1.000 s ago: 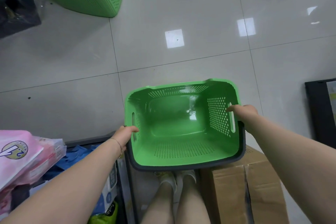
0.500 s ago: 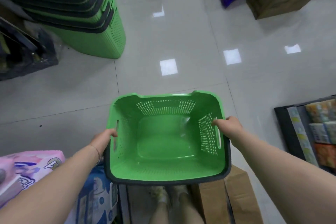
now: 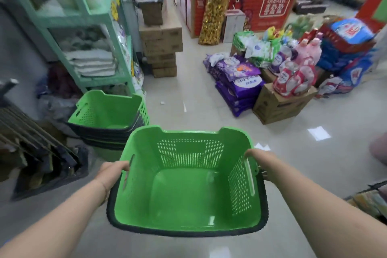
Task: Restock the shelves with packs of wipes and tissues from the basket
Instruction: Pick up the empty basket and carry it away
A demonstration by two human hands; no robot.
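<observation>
Gripping: both hands are closed on one green basket (image 3: pixel 186 184), one at each side handle, holding it off the floor in the lower centre of the frame.
Left hand (image 3: pixel 111 174): fingers curled over the rim and into the handle slot on the basket's left wall; a thin bracelet sits at the wrist.
Right hand (image 3: pixel 262 162): fingers wrapped over the rim at the right wall's handle slot, knuckles on the outside.
Basket position: directly between the two hands, its open top facing the camera, its dark rim band nearest the lower edge.
Basket contents: the inside shows only its own perforated walls and smooth bottom.
Stack of baskets (image 3: pixel 109 115): same green kind, nested, on the floor just left of and above the held basket, apart from it.
Green shelf unit (image 3: pixel 83 33): upper left of the frame, with folded pale goods on its shelves.
Cardboard boxes (image 3: pixel 161 42): piled at upper centre.
Purple packs (image 3: pixel 238 81): stacked on the floor, right of centre.
Pink bottles (image 3: pixel 297 69): on a carton further right.
Red display stand (image 3: pixel 251 8): top centre-right; its print is blurred.
</observation>
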